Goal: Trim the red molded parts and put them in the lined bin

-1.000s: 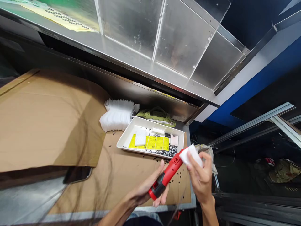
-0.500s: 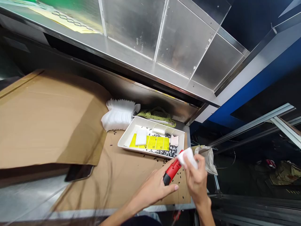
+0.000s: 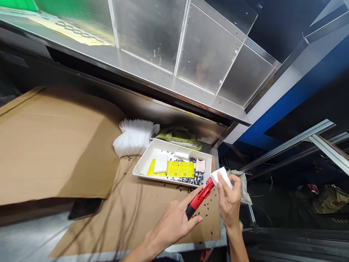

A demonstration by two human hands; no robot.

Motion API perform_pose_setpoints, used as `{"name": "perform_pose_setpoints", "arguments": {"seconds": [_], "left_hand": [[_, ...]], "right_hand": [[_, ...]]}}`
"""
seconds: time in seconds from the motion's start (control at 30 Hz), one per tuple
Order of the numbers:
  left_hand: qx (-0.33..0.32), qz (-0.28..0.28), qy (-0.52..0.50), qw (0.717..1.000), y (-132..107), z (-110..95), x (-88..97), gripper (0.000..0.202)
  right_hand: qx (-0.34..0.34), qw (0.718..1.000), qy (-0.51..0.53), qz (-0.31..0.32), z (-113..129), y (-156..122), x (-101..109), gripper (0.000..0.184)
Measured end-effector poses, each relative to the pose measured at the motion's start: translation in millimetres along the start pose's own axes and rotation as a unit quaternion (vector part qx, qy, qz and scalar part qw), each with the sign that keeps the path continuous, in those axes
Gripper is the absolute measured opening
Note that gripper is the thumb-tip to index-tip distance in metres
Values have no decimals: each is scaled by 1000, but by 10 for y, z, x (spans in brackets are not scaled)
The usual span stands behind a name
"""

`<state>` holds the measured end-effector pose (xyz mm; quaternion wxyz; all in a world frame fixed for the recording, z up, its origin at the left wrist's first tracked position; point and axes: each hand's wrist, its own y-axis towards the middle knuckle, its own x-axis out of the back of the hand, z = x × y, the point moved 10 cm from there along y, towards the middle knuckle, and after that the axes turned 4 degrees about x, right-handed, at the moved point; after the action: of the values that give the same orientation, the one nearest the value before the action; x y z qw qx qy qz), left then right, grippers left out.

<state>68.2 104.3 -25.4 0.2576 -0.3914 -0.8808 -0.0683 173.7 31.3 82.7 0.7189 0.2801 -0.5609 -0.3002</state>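
Since the earliest frame, our left hand has swung from beneath the red tool to over its near, black end. We now see it curled there, index finger along the tool and thumb sticking out; we cannot tell how its hidden fingers sit. Our right hand pinches a white pad against the tool's far end, as it did then. We judge that the new hold steadies the tool while the pad works on it. The tool slants over the cardboard sheet, just right of the tray's near edge.
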Motion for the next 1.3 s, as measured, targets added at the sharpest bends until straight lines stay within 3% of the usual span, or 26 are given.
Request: {"name": "perform_pose_setpoints", "arguments": {"seconds": [0.17, 0.27, 0.37, 0.47, 0.53, 0.6, 0.73, 0.8, 0.87, 0.97, 1.03, 1.13, 1.3], "left_hand": [[25, 6, 53, 998, 5, 77, -19, 66], [41, 36, -63, 997, 13, 145, -71, 68], [98, 119, -286, 946, 1, 231, -241, 96], [137, 185, -395, 889, -38, 249, -372, 119], [143, 216, -431, 864, -76, 240, -421, 122], [141, 229, -466, 843, -109, 239, -436, 118], [127, 241, -514, 813, -144, 224, -439, 105], [135, 234, -515, 814, -129, 233, -427, 107], [149, 215, -497, 828, -96, 252, -396, 111], [146, 192, -453, 858, -52, 247, -327, 110], [140, 169, -421, 880, -34, 266, -268, 108], [143, 144, -388, 899, -44, 317, -208, 109], [145, 154, -395, 894, -47, 364, -215, 122]], "right_hand": [[-23, 998, 24, 50, -230, 64, -139, 34], [-92, 996, 10, -1, -612, 30, -15, 31], [-162, 983, 19, -81, -852, -106, 205, 33], [-137, 986, 42, -81, -683, -185, 205, 32], [-68, 996, 50, -29, -455, -153, 52, 32], [-33, 999, 32, 6, -386, -98, -80, 32], [-85, 996, -11, -38, -672, 2, 4, 32], [-103, 993, 14, -51, -694, -6, 72, 32], [-84, 995, 43, -26, -526, -24, 49, 32], [-14, 998, 44, 48, -169, -34, -146, 35], [11, 996, 18, 84, -110, -11, -294, 36], [-11, 997, -29, 73, -343, 74, -342, 34], [-72, 997, 7, 17, -711, 73, -176, 34]]}}
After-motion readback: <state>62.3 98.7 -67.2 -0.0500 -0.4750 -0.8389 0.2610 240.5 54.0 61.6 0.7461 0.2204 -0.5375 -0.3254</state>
